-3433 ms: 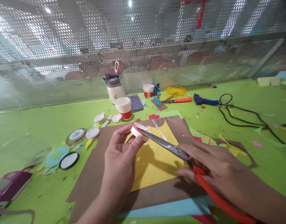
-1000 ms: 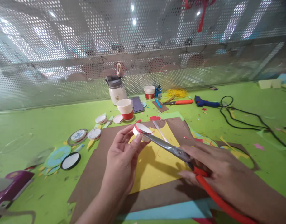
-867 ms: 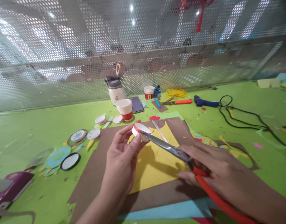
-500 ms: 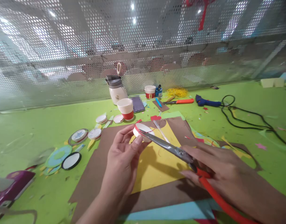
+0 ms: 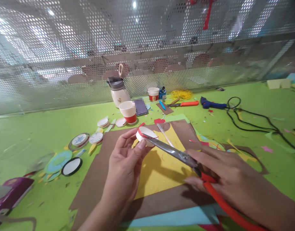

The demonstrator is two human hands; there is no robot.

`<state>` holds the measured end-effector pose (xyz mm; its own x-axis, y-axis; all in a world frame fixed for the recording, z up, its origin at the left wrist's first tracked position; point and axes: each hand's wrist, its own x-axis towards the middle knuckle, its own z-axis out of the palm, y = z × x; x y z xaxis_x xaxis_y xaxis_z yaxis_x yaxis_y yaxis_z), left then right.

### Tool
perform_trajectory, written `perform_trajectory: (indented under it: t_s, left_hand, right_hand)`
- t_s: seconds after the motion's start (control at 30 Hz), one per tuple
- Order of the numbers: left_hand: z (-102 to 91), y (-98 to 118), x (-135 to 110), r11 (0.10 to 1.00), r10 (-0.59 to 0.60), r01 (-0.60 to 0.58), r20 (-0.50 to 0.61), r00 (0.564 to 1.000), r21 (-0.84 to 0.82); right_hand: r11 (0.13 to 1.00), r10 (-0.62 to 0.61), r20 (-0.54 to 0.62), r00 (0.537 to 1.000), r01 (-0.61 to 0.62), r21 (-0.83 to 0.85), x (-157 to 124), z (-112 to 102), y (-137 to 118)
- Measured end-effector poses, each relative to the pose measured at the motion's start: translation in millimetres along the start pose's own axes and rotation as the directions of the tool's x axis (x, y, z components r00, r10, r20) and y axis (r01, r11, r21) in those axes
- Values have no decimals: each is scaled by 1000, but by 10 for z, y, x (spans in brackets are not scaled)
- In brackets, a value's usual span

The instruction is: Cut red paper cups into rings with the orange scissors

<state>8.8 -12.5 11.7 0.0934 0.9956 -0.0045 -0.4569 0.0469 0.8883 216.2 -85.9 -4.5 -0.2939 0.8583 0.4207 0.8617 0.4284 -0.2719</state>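
Between the thumb and fingers of my left hand (image 5: 127, 160) is a white paper cup bottom (image 5: 149, 132) with a red rim, tilted so its round face shows. My right hand (image 5: 224, 173) grips red-handled scissors (image 5: 176, 153), their blades pointing left and up. The blade tips lie at the red edge of the cup piece; whether they cut into it I cannot make out. Under both hands lies a yellow paper sheet (image 5: 159, 179) on brown card (image 5: 89, 189). A clear, slim stick (image 5: 165, 134) rests on the yellow sheet behind the cup piece.
A white and red paper cup (image 5: 128, 112), a phone (image 5: 140, 107) and a bottle (image 5: 119, 94) stand behind. White discs (image 5: 79, 140) and a black-rimmed disc (image 5: 71, 166) lie left. A knife (image 5: 189, 103) and a blue glue gun (image 5: 213, 104) with black cord lie back right.
The whole view has shifted slightly, so things sit a little further left. Both hands keep their hold on the cup piece and the scissors, with hardly any movement.
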Motion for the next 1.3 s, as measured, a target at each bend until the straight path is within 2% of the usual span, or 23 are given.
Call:
perform_trajectory:
  t_s: [0.17,0.33,0.53,0.93,1.3]
  left_hand:
    - [1,2,3,1000,-4,4,-14,1000,8]
    - [-23,5,-10,1000,3,-2,-16,1000,22]
    - [-18,4,-12,1000,18,-17,-18,1000,19]
    - [-2,-4,-17,999,35,-35,-45,998,4]
    - [-10,-4,-8,999,33,-32,-32,999,22]
  right_hand:
    - [1000,9,34,999,-9,-16,-15,-8,7]
    - [1000,-13,-3,1000,13,0,-4,-3,-6]
    - [999,-15,10,1000,15,38,-17,15,-11]
    - [1000,12,-15,1000,-12,-27,3,13,-44]
    - [1000,-3,-18,1000,3,14,-11,-11,-35]
